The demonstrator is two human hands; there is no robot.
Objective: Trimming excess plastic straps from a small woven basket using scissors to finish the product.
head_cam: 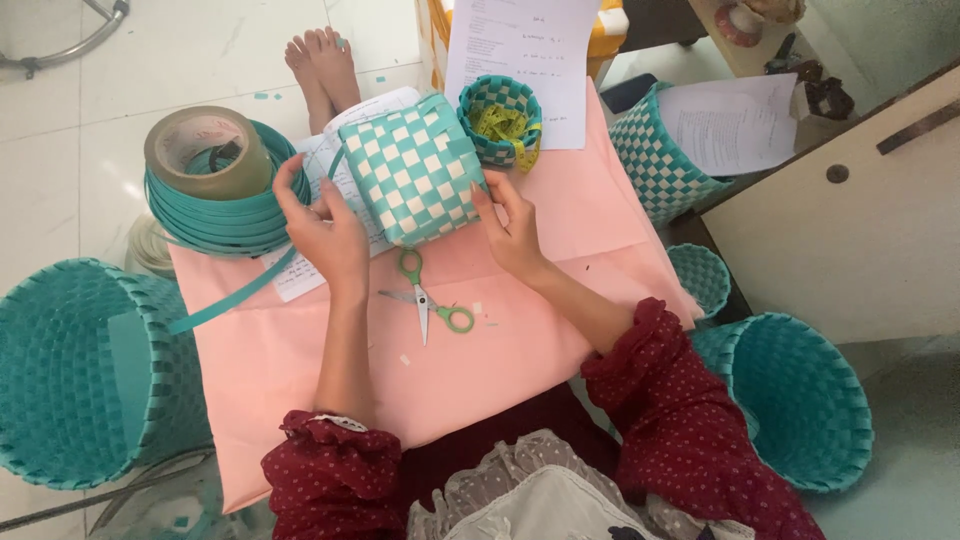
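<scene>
A small woven basket in teal and white checks lies tilted on the pink board. My left hand grips its left side, fingers curled at the edge, with a teal strip trailing from there. Against its right side, my right hand presses with fingers on the weave. Green-handled scissors lie just below the basket, between my wrists.
A coil of teal strip topped by a tape roll sits at left. A small teal cup with a yellow measuring tape stands behind the basket. Large teal baskets flank the board. Papers lie beyond.
</scene>
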